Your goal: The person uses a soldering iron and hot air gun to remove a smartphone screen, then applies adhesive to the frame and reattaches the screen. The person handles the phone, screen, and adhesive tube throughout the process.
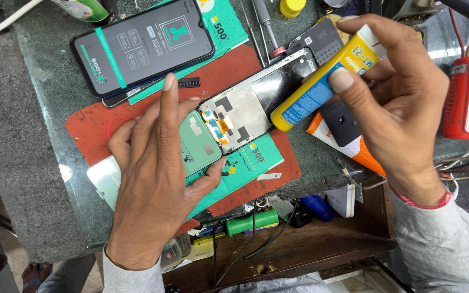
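left hand [156, 173] pinches the opened phone frame [245, 106] on the counter [33, 108], thin and fragile, so grip its edges. right hand [403, 103] at 2 o'clock squeezes a yellow glue tube [316, 89].

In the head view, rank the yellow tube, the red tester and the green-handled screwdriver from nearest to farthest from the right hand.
1. Yellow tube: held in the right hand, pinched between thumb and fingers.
2. Red tester: just to the hand's right, on the bench edge, untouched.
3. Green-handled screwdriver: farthest, down in the wooden tray below the left hand.
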